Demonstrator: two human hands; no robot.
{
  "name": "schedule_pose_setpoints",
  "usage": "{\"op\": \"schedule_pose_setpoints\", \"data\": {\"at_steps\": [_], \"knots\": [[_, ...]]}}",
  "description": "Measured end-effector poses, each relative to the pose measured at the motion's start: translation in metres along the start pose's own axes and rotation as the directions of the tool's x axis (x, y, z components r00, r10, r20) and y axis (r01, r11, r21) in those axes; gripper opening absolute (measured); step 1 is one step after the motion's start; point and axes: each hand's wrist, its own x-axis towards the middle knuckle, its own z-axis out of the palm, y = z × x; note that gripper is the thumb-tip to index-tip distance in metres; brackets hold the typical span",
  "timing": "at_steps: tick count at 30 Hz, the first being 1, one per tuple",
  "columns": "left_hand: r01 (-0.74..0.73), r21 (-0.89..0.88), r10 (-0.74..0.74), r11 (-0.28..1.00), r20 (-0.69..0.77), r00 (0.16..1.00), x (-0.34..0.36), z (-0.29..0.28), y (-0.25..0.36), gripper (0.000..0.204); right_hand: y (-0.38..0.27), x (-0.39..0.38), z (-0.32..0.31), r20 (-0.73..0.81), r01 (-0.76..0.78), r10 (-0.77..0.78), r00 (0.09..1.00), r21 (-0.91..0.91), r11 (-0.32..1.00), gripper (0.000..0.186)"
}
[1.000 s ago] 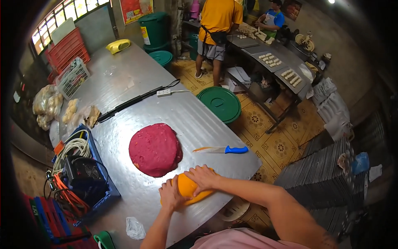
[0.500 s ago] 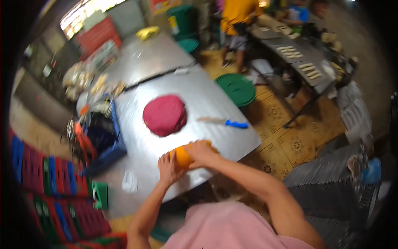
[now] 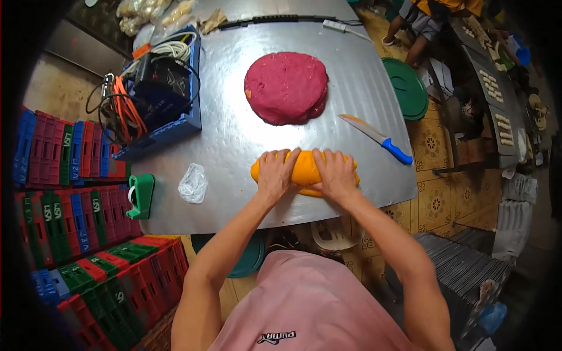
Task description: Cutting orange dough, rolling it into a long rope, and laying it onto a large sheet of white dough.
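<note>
We have both hands on the orange dough [image 3: 305, 168], which lies near the worktop's [image 3: 225, 126] near edge. The left hand [image 3: 275, 176] and the right hand [image 3: 337, 176] are curled over it side by side, holding it, fingers bent towards its far side. They cover much of the dough, so we see it mainly between them and at both ends; its underside and our palms are hidden.

The red dough [image 3: 285, 88] sits beyond, well apart from the orange one. To its right lies the knife [image 3: 377, 139], blue handle towards us, blade smeared orange. On the left we have a crumpled plastic bag [image 3: 193, 183], its contents hard to tell, and a green tape dispenser [image 3: 140, 197] by the edge. The blue crate [image 3: 170, 133] holds a tangle of cables [image 3: 124, 108] and a dark device [image 3: 167, 82], which hide its floor.

Under the near edge, a teal lid [image 3: 249, 261] is partly covered by our arm and shirt [image 3: 310, 298]. At upper right, a co-worker [image 3: 424, 24] is cut off by the frame, and the small dough pieces [image 3: 490, 86] on the trays beyond bend towards the dark rim.
</note>
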Motion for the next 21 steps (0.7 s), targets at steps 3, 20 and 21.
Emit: {"op": "schedule_pose_setpoints", "data": {"at_steps": [3, 20, 21], "knots": [[0.055, 0.068, -0.062, 0.996, 0.108, 0.992, 0.030, -0.008, -0.010, 0.110, 0.018, 0.027, 0.007, 0.094, 0.037, -0.041, 0.995, 0.039, 0.999, 0.100], [-0.003, 0.098, 0.005, 0.995, -0.022, 1.000, -0.077, -0.028, 0.046, 0.091, -0.031, -0.071, -0.042, 0.029, 0.084, -0.085, 0.996, 0.029, 0.996, 0.099], [-0.044, 0.246, 0.082, 0.968, -0.149, 0.985, -0.077, -0.011, 0.040, 0.091, -0.035, -0.073, -0.032, -0.013, 0.127, -0.129, 0.992, -0.106, 0.986, 0.097]]}}
